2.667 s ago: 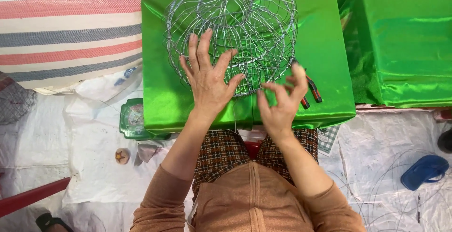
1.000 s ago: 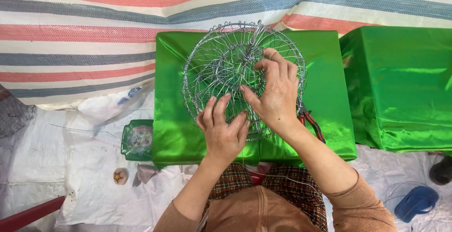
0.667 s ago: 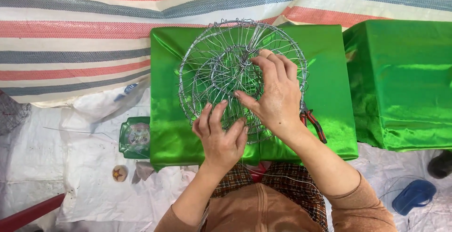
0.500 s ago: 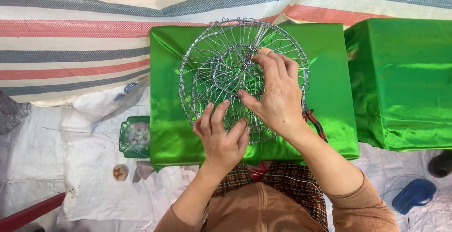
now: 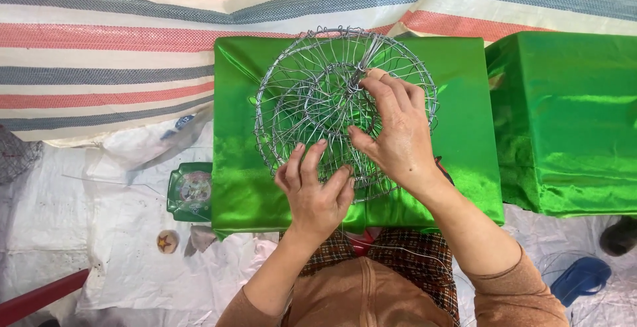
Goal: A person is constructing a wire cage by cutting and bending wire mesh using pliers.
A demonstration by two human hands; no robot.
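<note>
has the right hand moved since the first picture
Yes. The right hand went from the near edge of the green satin box up onto the wire frame, toward the box's middle.
</note>
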